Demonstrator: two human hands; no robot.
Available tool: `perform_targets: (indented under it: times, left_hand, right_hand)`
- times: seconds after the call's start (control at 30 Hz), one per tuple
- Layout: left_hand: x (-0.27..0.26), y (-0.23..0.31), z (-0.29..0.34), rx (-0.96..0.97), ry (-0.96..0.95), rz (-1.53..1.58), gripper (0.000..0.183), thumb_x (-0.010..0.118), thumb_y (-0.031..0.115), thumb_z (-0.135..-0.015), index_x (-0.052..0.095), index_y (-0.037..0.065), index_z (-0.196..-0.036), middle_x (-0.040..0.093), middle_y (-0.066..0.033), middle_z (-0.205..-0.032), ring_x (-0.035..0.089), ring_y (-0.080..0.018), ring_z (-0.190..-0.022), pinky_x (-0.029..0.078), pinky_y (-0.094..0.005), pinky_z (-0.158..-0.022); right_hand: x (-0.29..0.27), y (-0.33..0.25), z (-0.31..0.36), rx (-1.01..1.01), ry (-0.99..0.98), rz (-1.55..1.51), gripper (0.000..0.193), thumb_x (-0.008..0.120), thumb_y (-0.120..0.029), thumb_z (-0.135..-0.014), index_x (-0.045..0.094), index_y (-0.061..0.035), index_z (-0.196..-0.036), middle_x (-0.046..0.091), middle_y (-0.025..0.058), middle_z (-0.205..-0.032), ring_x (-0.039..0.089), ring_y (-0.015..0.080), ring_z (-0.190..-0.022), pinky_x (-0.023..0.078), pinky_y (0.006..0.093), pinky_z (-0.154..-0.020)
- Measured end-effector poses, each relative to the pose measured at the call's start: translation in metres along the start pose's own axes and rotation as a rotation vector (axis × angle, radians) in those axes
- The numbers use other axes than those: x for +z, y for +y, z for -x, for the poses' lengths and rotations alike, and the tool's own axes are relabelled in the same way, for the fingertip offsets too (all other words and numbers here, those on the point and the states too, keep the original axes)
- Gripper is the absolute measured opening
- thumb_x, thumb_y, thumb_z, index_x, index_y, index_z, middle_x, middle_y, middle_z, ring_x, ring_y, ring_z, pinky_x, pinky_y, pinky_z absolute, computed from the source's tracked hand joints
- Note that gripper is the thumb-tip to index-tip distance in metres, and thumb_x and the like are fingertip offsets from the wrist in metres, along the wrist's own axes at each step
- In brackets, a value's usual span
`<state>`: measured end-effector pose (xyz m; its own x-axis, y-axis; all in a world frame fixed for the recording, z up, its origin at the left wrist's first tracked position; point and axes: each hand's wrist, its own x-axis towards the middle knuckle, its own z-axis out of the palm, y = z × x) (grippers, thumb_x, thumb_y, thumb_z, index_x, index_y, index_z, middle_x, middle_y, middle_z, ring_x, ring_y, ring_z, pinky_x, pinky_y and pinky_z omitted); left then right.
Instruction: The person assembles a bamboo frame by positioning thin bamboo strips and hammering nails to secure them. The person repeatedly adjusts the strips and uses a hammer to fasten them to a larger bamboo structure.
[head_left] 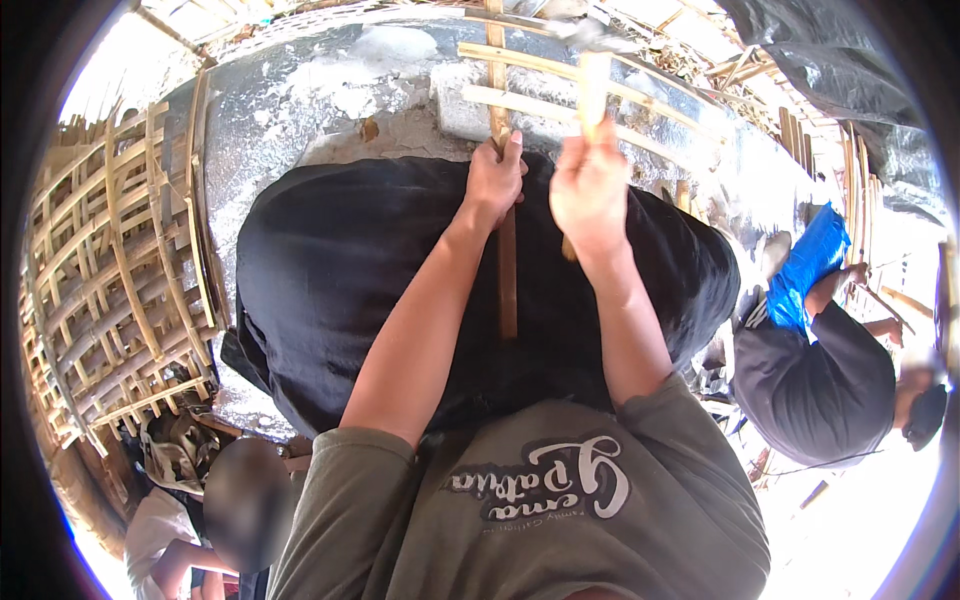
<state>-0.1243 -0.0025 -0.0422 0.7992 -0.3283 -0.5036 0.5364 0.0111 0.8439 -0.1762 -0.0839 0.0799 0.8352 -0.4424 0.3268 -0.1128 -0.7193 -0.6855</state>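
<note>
My left hand [494, 182] is closed around a long wooden slat [508, 275], whose near end lies over the dark cloth on my lap. Thin pale bamboo strips [535, 105] cross this slat beyond my fingers. Raised on the right, my right hand [590, 192] grips the wooden handle of a hammer [593, 85]. Motion smears the grey head of the hammer, so its exact shape is unclear. The head is over the far strips; whether it touches them I cannot tell.
A woven bamboo lattice panel [120, 270] stands at the left. Beneath the strips is a worn grey surface [300, 100] with white patches. One person [820, 390] crouches at the right beside a blue plastic bag [805, 265]; another person [165, 535] is at the lower left.
</note>
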Motion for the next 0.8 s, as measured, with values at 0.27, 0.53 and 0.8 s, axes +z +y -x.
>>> perform_targets:
  times: [0.27, 0.53, 0.8]
  left_hand:
    - [-0.006, -0.003, 0.002, -0.037, -0.008, -0.039, 0.038, 0.052, 0.037, -0.102, 0.057, -0.001, -0.096, 0.055, -0.0047, -0.068, 0.051, -0.0135, -0.05, 0.046, -0.0318, -0.043]
    - [-0.004, 0.004, -0.003, -0.002, -0.026, -0.038, 0.04, 0.054, 0.038, -0.102, 0.056, -0.001, -0.093, 0.054, -0.0046, -0.066, 0.049, -0.0128, -0.048, 0.046, -0.031, -0.042]
    - [-0.001, 0.003, -0.004, -0.023, -0.003, -0.082, 0.038, 0.057, 0.036, -0.1, 0.058, -0.002, -0.101, 0.059, -0.0078, -0.07, 0.056, -0.0144, -0.053, 0.048, -0.032, -0.043]
  right_hand:
    - [-0.012, -0.016, -0.003, 0.051, -0.067, -0.02, 0.016, 0.053, -0.015, -0.1, 0.055, 0.0013, -0.096, 0.061, 0.0262, -0.067, 0.065, 0.0447, -0.065, 0.047, 0.0508, -0.053]
    - [-0.002, 0.004, -0.002, 0.005, -0.137, 0.056, 0.007, 0.053, -0.005, -0.096, 0.056, 0.0019, -0.099, 0.059, 0.0271, -0.064, 0.065, 0.0418, -0.06, 0.045, 0.0463, -0.048]
    - [0.009, 0.018, 0.001, 0.192, -0.387, 0.172, 0.026, 0.057, -0.024, -0.098, 0.056, 0.0, -0.108, 0.065, 0.0305, -0.076, 0.064, 0.053, -0.074, 0.056, 0.0544, -0.066]
